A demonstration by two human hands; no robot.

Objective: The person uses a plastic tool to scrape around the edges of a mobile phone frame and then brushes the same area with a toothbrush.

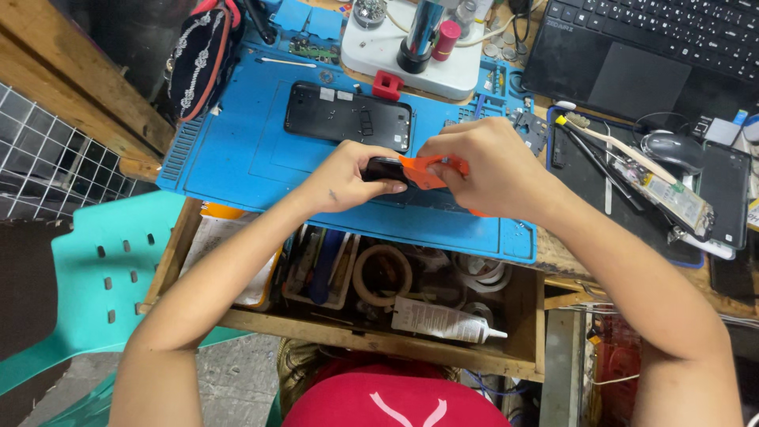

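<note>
Head view looks down on our wooden workbench (553, 257), covered by a blue silicone repair mat (237, 150). At the centre, our left hand (348, 178) pinches the end of a dark phone (385, 168) held just above the mat's near edge, while our right hand (490, 170) is closed around an orange plastic pry tool (427, 170) pressed against that phone. At twelve o'clock from the hands lies an opened phone back housing (348, 115); beyond it sits a white tool stand (427, 63). At two o'clock we see a black laptop (648, 47), at three o'clock a computer mouse (672, 150). At six o'clock an open wooden drawer (379, 336) holds a white glue tube (443, 320) and tape rolls (382, 273). At eight o'clock stands a teal plastic chair (103, 269).
</note>
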